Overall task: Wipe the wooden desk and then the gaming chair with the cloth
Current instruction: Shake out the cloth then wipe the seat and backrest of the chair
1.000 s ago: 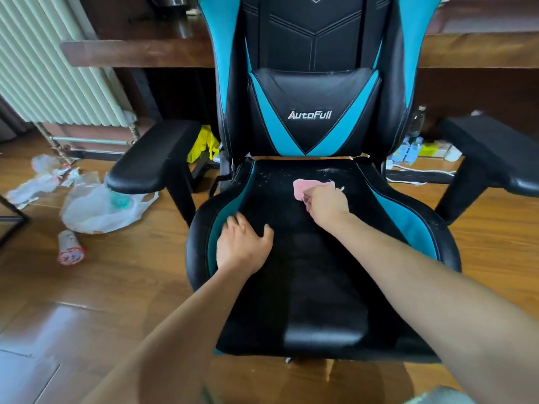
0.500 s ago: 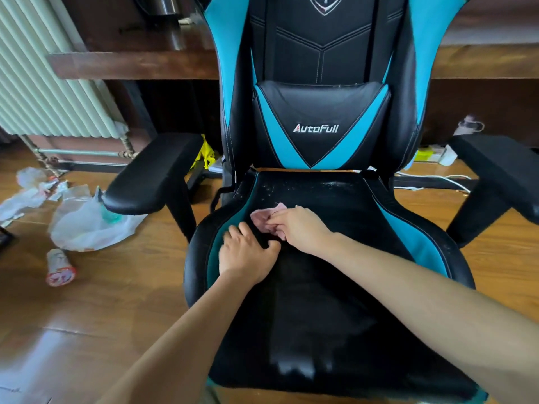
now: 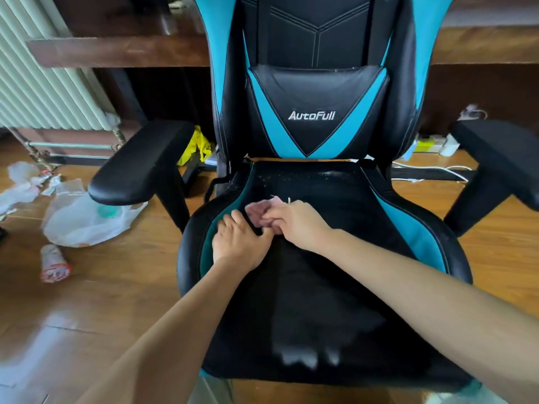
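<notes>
Right hand (image 3: 297,225) wiping the gaming chair (image 3: 318,91) seat with a pink cloth (image 3: 258,212).
The cloth lies bunched on the black seat, left of its middle and toward the backrest, with the right hand's fingers curled over it and gripping it. The left hand (image 3: 237,247) rests just beside it on the seat's left side, fingers fairly straight and holding nothing, thumb touching the right hand. The wooden table (image 3: 116,51) stands behind the chair. A plastic bag (image 3: 87,223) lies on the floor to the left.
</notes>
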`<state>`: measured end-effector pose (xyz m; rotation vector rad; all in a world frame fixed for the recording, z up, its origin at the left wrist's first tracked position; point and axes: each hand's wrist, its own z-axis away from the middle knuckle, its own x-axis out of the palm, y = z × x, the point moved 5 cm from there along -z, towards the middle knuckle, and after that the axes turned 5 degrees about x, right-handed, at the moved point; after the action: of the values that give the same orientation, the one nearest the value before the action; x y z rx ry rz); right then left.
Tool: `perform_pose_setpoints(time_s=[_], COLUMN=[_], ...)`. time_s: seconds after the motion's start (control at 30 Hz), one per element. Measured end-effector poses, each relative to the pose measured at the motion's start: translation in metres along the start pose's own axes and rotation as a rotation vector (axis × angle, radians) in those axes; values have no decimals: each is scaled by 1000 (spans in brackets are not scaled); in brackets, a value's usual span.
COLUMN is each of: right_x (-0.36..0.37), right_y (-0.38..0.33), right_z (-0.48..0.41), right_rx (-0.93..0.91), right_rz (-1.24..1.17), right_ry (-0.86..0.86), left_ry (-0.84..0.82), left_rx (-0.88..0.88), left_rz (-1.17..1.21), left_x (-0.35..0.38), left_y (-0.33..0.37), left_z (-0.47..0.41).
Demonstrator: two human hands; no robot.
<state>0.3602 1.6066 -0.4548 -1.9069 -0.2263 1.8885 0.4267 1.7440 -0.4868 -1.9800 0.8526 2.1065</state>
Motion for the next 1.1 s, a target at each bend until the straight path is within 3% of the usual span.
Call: perform_pose_setpoints(time_s=[0.07, 0.4, 0.47, 0.6, 0.7, 0.83, 0.93, 1.1], right_x=[-1, -11, -11, -1, -4, -2, -2, -1], right_y=[3, -1, -7, 0, 5, 9, 10, 9], right_z=[5, -105, -96, -53, -32, -64, -112, -165], right_rx=[11, 188, 148, 42, -24, -77, -19, 14], right_rz=[22, 205, 165, 116, 95, 205, 235, 273], right_ry=[-62, 10, 69, -18, 19, 71, 40, 149], left_ry=[6, 0, -36, -107, -141, -55, -2, 79], left_rx=[-1, 16, 26, 17, -23, -28, -23, 12], left_rz=[25, -48, -65, -106, -71, -106, -130, -121], left_x=[-2, 6, 5, 1, -2, 1, 9, 13], left_y=[3, 3, 5, 12, 26, 30, 24, 24], left_z=[5, 5, 3, -6, -21, -31, -33, -37])
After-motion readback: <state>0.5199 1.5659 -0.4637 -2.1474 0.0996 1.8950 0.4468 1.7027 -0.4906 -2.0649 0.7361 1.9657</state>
